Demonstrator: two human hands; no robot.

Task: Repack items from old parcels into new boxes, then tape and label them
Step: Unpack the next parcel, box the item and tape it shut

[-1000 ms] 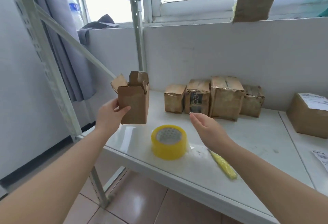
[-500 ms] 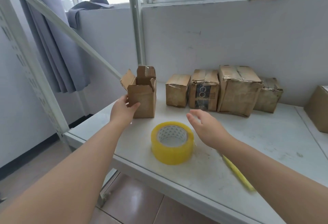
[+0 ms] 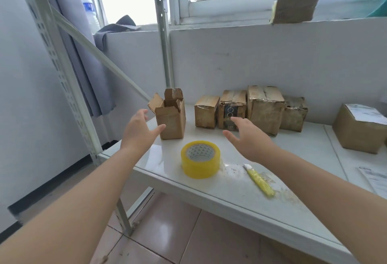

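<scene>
Standing upright at the left end of the shelf [image 3: 310, 138], the open box [image 3: 171, 121] of creased brown cardboard has its long axis vertical and its flaps raised. It sits just right of the left grip [image 3: 140, 132], the nearer one, spread and empty. The right grip [image 3: 249, 138], equally empty, reaches toward the battered old parcels [image 3: 263, 109]. A glossy tape roll [image 3: 200, 159] lies flat in front.

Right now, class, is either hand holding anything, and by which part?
Nothing is held. The left hand is spread open beside the open-topped box, which stands on the shelf; the right hand is open and empty.
</scene>
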